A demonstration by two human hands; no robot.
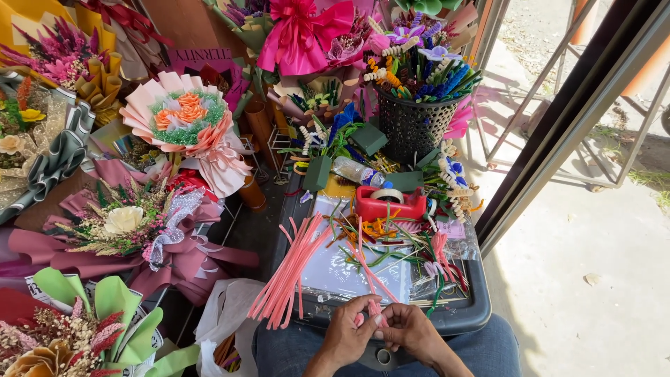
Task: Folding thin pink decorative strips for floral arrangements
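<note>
nearest the camera, the left hand (347,335) and the right hand (412,329) meet over the lap, both curled shut with the fingertips pinching a pink pipe cleaner (370,279) between them; the stem rises from the fingers and leans up and to the left across the tray. the hands rest against the near rim of a dark plastic tray (460,314) that lies across the knees in blue jeans (495,352).

on the tray, to the left of the hands, a thick bundle of pink pipe cleaners (289,276) fans out over the near left edge. beside it lies a white sheet (349,269), and over that a loose scatter of green and orange stems (377,241). a few more pink pieces (440,248) lie toward the right side.

further back sits a red tape dispenser (389,204), with a clear plastic bottle (357,171) lying just behind it. beyond stands a black mesh basket (412,126) filled with bright pipe-cleaner flowers in blue, yellow and purple.

to the left, wrapped bouquets crowd together: a green-wrapped one (105,321) nearest, a mauve one with a cream rose (125,223) behind it, then a pink one with orange roses (185,115). at the far top hangs a big magenta bow (300,35).
</note>
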